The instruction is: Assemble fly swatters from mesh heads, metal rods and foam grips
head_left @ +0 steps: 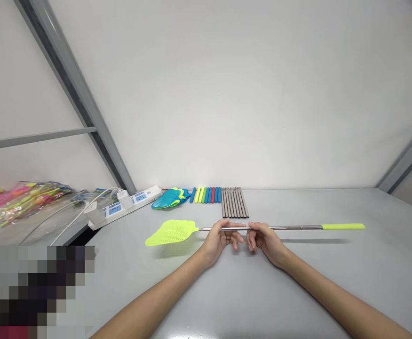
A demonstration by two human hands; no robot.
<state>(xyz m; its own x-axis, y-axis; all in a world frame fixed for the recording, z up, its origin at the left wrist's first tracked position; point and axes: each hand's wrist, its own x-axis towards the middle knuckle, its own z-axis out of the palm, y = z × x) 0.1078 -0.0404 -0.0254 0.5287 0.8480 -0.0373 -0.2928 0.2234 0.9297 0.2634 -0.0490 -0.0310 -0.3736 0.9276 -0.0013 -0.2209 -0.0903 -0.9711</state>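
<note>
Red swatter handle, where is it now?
In the head view, the red swatter handle lies between blue handles at the back of the table, left of the metal tubes.

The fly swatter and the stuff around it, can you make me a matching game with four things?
1. fly swatter
2. metal tubes
3. power strip
4. row of grips

A. white and blue
B. red, blue, yellow and green
C. held by the left hand and right hand
D. silver, side by side

Pairs: 1-C, 2-D, 3-A, 4-B
</note>
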